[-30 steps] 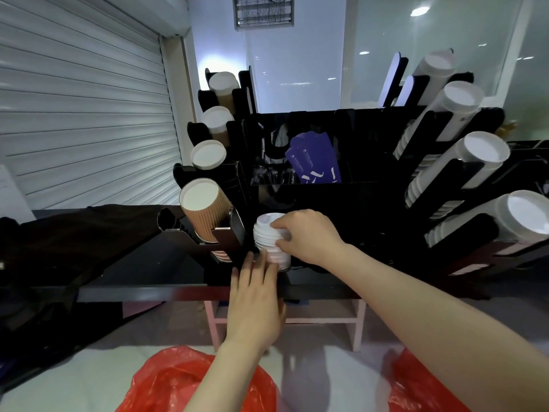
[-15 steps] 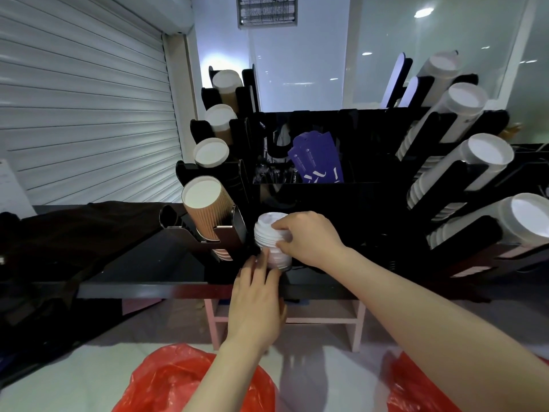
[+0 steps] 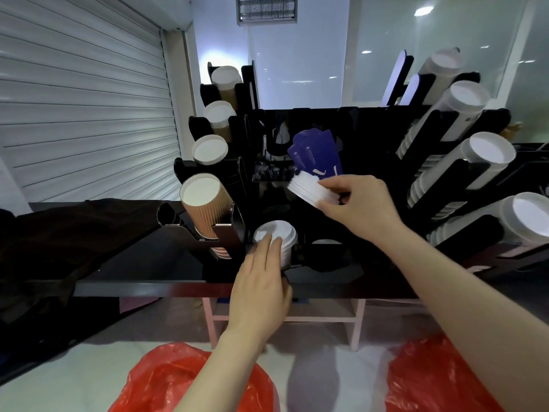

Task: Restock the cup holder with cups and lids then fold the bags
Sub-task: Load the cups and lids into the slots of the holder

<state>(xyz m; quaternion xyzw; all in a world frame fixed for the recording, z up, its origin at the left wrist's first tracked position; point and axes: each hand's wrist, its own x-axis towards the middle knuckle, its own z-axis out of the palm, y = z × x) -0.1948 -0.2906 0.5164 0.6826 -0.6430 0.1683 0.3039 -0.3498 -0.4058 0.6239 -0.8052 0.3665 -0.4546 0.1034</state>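
with the left hand (image 3: 261,286) flat-fingered against the seated lid stack (image 3: 282,230) in the cup holder (image 3: 371,129), the right hand (image 3: 362,209), pinching loose lids (image 3: 307,190) at its one o'clock, should set them down squarely, rims aligned

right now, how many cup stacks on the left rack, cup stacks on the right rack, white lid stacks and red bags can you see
cup stacks on the left rack: 4
cup stacks on the right rack: 4
white lid stacks: 2, one gripped by the right hand, one under the left hand fingers
red bags: 2
total: 12
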